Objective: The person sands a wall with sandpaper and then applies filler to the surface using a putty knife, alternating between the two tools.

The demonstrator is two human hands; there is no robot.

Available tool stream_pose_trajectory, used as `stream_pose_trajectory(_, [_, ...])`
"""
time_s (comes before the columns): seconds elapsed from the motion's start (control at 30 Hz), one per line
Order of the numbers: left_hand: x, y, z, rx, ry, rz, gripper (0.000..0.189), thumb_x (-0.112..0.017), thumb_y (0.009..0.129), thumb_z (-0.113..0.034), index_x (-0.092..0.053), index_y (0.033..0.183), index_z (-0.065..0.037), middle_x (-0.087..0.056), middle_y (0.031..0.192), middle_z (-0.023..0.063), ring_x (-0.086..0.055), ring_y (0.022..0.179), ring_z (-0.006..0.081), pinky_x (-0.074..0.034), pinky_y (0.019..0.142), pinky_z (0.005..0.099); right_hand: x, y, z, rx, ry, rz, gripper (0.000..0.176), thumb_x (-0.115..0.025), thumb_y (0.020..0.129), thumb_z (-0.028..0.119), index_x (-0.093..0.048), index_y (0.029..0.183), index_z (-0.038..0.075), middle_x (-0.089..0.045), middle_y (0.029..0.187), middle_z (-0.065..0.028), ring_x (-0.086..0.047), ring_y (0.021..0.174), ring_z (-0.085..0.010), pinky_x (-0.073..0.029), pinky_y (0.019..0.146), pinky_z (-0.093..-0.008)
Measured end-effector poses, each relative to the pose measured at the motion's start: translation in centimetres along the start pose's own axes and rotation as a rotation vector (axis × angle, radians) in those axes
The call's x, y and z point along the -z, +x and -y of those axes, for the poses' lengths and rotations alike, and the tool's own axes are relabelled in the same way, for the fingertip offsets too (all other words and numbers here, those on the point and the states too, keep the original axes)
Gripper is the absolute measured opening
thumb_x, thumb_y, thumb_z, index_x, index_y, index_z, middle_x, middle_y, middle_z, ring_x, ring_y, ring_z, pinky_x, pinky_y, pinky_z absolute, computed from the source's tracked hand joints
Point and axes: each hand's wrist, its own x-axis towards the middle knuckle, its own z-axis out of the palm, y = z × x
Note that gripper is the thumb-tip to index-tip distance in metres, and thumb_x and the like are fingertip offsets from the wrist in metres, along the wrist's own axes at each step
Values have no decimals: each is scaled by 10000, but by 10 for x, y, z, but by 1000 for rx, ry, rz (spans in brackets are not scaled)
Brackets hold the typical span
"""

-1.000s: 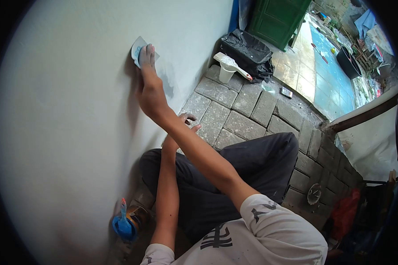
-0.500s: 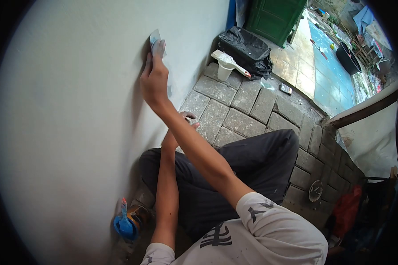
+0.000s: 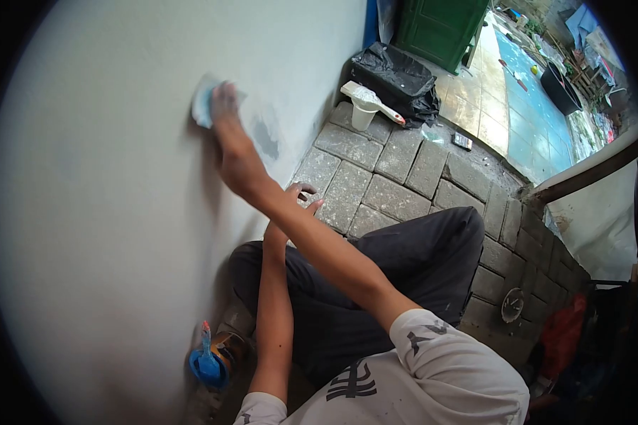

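My right hand (image 3: pixel 232 145) presses a pale, thin sheet or pad (image 3: pixel 204 103), blurred by motion, flat against the white wall (image 3: pixel 120 184). A grey patch (image 3: pixel 265 138) marks the wall just right of that hand. Below and partly behind the right forearm, my left hand (image 3: pixel 303 195) is beside the wall over the paving, its fingers apart and curved, with nothing seen in it.
A brush (image 3: pixel 381 106) lies across a white cup (image 3: pixel 362 117) beside a black plastic-covered container (image 3: pixel 397 74). A blue tool (image 3: pixel 208 365) rests on a can (image 3: pixel 228 348) near the wall, lower left. A green cabinet (image 3: pixel 439 28) stands at the top.
My right hand has moved left and slightly down across the wall with the sheet, uncovering the grey patch. My left hand has stayed nearly still.
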Motion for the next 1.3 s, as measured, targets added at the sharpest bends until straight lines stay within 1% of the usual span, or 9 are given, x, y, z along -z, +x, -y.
stream_pose_trajectory(0.13, [-4, 1, 2, -129, -20, -54, 379, -806, 845, -321, -683, 1103, -70, -712, 1040, 76, -673, 878, 200, -525, 701, 327, -6, 3, -12, -341, 113, -192, 716, -388, 855, -199, -232, 1545, -94, -214, 1604, -324, -188, 1516, -417, -170, 1248, -465])
stream_pose_trajectory(0.47, [-2, 4, 5, -66, 11, -18, 380, -818, 835, -293, -683, 1094, -50, -708, 1036, 94, -679, 896, 212, -541, 780, 340, 2, -3, 5, 95, -19, 12, 659, -422, 902, -189, -260, 1533, -85, -305, 1560, -330, -350, 1450, -413, -320, 1186, -408])
stream_pose_trajectory(0.53, [-3, 3, 3, -124, 5, -31, 364, -821, 830, -272, -684, 1085, -52, -708, 1037, 94, -680, 882, 214, -544, 796, 337, -11, -2, -2, -441, 190, -194, 662, -456, 900, -178, -274, 1529, -85, -297, 1562, -331, -320, 1464, -418, -302, 1196, -417])
stream_pose_trajectory(0.67, [-2, 6, 11, -47, 7, -5, 361, -825, 822, -243, -680, 1083, -40, -705, 1041, 99, -677, 884, 217, -543, 803, 341, -3, -11, 14, 107, -90, 31, 559, -462, 972, -92, -285, 1503, -105, -308, 1533, -353, -365, 1424, -433, -354, 1163, -410])
stream_pose_trajectory(0.77, [-5, 5, 15, -166, -33, -9, 325, -819, 818, -201, -674, 1059, -39, -697, 1044, 105, -676, 903, 226, -540, 811, 343, -17, -1, 7, -422, 21, -193, 612, -478, 911, -111, -322, 1502, -100, -311, 1558, -322, -316, 1460, -440, -289, 1207, -432])
stream_pose_trajectory(0.87, [2, 3, 5, -119, -28, 45, 327, -816, 817, -196, -668, 1061, -38, -691, 1056, 109, -678, 906, 237, -538, 812, 345, -5, -1, 39, 108, -4, 75, 618, -469, 890, -133, -348, 1496, -96, -336, 1546, -321, -316, 1460, -439, -285, 1210, -437])
stream_pose_trajectory(0.93, [-1, 2, 6, -167, -20, 36, 332, -812, 820, -200, -665, 1070, -38, -687, 1061, 112, -679, 919, 246, -537, 811, 351, -18, 2, 29, -157, 105, -224, 759, -458, 774, -208, -366, 1512, -57, -361, 1559, -277, -312, 1479, -387, -301, 1204, -442])
stream_pose_trajectory(1.13, [1, 4, 4, -157, 6, 4, 350, -822, 805, -204, -662, 1068, -37, -682, 1054, 113, -677, 940, 251, -537, 830, 362, -9, -19, 32, -187, 29, -18, 699, -512, 796, -186, -473, 1468, 3, -521, 1455, -231, -430, 1407, -400, -336, 1192, -447])
stream_pose_trajectory(1.3, [6, 3, 1, -177, 19, 35, 347, -821, 800, -187, -658, 1066, -36, -674, 1066, 120, -673, 928, 260, -534, 837, 362, -14, -29, 54, 126, 8, 43, 654, -535, 797, -135, -500, 1438, -11, -561, 1407, -228, -478, 1381, -374, -399, 1160, -460])
